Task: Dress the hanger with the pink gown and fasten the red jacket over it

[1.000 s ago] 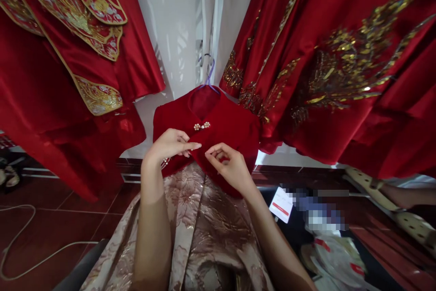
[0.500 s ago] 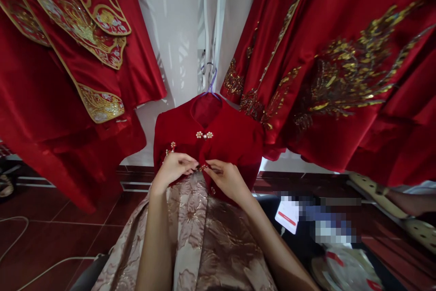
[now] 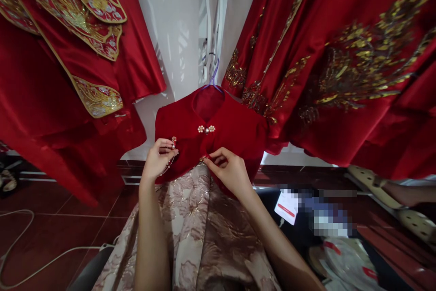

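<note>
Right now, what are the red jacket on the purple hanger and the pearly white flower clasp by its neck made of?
The red jacket looks like velvety fabric: its surface is mostly matte. The pearly white flower clasp seems glossy beads, maybe plastic, in metal, judging by its round, shiny dots and gold tint.

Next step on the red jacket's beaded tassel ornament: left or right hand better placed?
Left, I'd judge. The left hand has its fingers at the beaded tassel ornament, while the right hand is across at the small gold ornament on the red jacket.
</note>
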A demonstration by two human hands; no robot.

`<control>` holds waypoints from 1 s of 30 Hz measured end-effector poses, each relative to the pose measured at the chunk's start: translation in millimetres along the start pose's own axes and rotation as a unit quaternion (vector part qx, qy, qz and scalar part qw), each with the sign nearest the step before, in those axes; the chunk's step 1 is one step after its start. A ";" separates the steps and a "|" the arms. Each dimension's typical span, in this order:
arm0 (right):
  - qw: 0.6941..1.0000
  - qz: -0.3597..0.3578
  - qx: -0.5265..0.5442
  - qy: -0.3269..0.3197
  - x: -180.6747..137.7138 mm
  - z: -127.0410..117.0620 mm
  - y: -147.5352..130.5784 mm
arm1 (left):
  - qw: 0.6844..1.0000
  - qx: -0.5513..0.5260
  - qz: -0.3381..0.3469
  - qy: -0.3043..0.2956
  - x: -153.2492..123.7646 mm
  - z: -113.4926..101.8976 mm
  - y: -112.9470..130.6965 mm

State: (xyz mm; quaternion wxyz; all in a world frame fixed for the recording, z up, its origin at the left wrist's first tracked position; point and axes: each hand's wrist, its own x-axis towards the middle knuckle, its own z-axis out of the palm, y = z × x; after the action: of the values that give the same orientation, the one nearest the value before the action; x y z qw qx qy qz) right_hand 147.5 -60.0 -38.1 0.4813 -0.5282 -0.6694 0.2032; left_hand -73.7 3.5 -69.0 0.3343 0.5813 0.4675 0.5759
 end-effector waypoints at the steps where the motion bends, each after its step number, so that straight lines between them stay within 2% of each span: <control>1: 1.000 0.003 0.018 -0.014 1.6 1.1 0.7 | 1.000 -0.001 0.002 0.003 0.5 1.2 0.0; 5: 0.988 -0.040 0.120 -0.084 17.7 13.2 2.3 | 1.000 -0.004 0.008 0.026 2.6 4.7 1.0; 8: 0.982 -0.078 0.143 -0.091 36.4 31.2 -0.1 | 0.999 -0.007 0.008 0.034 3.0 6.3 2.0; 12: 0.987 -0.098 0.099 -0.085 54.1 57.9 -4.0 | 0.999 -0.037 -0.012 0.032 1.5 7.7 3.7; 16: 0.995 -0.084 0.029 -0.047 54.5 74.6 -3.3 | 0.996 -0.077 -0.047 0.027 -1.0 6.2 6.8; 21: 0.994 -0.105 0.006 -0.007 47.2 80.9 -1.6 | 0.993 -0.096 -0.060 0.022 -2.6 5.6 9.0; 30: 0.994 -0.109 -0.021 -0.007 46.3 80.1 -2.4 | 0.992 -0.079 -0.073 0.066 0.8 10.2 3.0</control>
State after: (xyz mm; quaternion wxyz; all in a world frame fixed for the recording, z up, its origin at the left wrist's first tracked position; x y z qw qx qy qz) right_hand 78.5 -0.1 -52.6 0.4844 -0.4609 -0.7304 0.1394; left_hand -63.2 4.7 -67.1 0.3884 0.4780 0.4830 0.6224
